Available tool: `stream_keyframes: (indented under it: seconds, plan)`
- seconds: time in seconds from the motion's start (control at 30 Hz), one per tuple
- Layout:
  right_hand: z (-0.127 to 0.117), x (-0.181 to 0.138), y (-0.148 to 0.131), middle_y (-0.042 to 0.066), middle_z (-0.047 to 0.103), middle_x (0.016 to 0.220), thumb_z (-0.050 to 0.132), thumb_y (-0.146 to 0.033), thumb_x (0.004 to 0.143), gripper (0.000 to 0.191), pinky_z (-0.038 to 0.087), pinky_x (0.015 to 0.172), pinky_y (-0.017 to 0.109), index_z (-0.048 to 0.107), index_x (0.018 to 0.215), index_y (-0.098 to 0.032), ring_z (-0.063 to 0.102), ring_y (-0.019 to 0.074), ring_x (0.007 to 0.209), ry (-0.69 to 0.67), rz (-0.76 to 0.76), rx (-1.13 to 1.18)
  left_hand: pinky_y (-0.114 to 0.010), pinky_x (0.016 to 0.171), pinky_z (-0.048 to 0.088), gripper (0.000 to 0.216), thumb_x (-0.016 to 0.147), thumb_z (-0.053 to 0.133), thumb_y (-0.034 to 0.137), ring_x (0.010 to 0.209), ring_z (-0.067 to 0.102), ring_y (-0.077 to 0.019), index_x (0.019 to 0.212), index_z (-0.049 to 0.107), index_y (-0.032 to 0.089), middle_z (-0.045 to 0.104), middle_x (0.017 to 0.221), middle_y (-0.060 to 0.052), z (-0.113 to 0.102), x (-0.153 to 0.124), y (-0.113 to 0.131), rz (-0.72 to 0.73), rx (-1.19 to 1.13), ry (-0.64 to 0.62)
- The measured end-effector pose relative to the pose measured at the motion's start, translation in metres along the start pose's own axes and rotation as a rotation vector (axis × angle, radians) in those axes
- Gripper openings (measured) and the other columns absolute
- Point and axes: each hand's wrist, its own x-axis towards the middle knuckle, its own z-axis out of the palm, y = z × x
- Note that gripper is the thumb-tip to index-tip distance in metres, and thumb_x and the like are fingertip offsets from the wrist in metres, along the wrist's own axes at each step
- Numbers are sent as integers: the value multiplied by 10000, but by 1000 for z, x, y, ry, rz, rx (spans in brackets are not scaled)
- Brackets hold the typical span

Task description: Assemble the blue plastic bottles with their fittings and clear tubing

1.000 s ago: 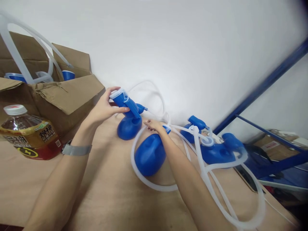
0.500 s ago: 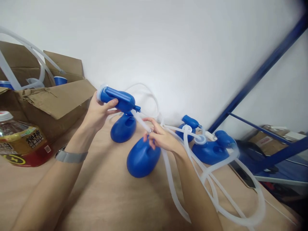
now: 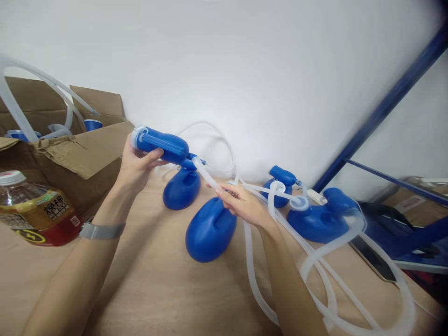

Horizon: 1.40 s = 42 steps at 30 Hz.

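Above tabletop (image 3: 157,280): blue bottle (image 3: 167,145) held by left grip (image 3: 135,164), tube (image 3: 207,177) by right grip (image 3: 247,204).
Tube fitting apparently in hand; nozzle (image 3: 192,155) alignment called for.

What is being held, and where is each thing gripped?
The left fingers hold a blue bottle around its white-capped end; the right fingers hold a white tube near its upper end.

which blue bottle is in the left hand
The white-capped bottle, raised, its narrow end beside the tube; the two blue bottles nearest it rest on the table.
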Motion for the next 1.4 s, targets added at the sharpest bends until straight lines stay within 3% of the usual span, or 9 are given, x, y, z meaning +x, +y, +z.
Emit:
stream_keyframes:
  seconds: [0.13,0.3,0.5,0.7,0.83,0.93,1.1,1.23,1.4]
  plan:
    - [-4,3,5,-59,362,680,560,-671,1004,551,280,490,241,735,1224,-197,361,110,573,-1,12,-48,-290,649,647,809,535,1058,467,960,658,-206,1138,555,269,626,1055,2,0,-1,0,45,31,-33]
    - [-9,2,3,-41,427,683,532,-591,1039,448,303,513,252,742,1143,-209,406,122,590,5,-11,-168,-317,685,627,755,601,1045,442,954,650,-191,1148,547,291,623,1087,25,-2,0,0,93,26,-11]
    - [-11,1,1,-33,512,716,535,-513,1052,360,339,554,253,716,1020,-204,462,114,608,-38,-2,-236,-278,673,577,882,523,1084,436,831,617,-142,1230,577,288,623,1065,25,-12,2,2,126,79,-157]
    - [-24,1,15,-55,432,719,625,-615,980,524,309,532,251,700,1301,-207,372,110,588,110,-17,-27,-313,724,551,1070,454,1082,506,866,636,-204,1390,605,302,624,1007,0,-20,3,7,105,198,-217]
    - [-34,-9,11,-8,588,762,585,-574,1020,539,448,626,286,686,1443,-256,533,165,673,159,-4,-224,-247,660,498,961,400,1088,499,801,556,-147,1218,622,305,590,965,25,-5,-5,11,141,152,-183]
    - [-35,-16,5,42,706,878,459,-621,1068,608,542,800,359,653,1511,-251,664,230,848,223,-5,-390,-240,621,477,943,372,1096,469,752,539,-138,1144,580,308,585,919,38,2,-8,10,114,153,-216]
    - [-24,-16,-3,121,778,1240,283,-610,1123,655,507,1062,446,705,1438,-219,689,320,1253,364,-56,-625,-276,637,521,974,345,1098,474,790,584,-179,1121,527,326,617,926,23,4,-10,3,70,104,-239]
    - [-13,-11,-2,147,795,1243,361,-559,1126,572,532,959,429,642,1480,-208,741,344,1163,457,-58,-855,-264,564,510,981,351,1093,466,754,575,-175,1120,497,337,603,954,30,8,-13,1,27,75,-250]
    - [-11,-8,3,138,802,1217,474,-587,1097,535,514,807,359,674,1428,-217,768,309,995,454,-201,-1051,-270,638,496,943,404,1078,500,765,577,-168,1169,568,289,603,907,34,13,-17,3,80,133,-294]
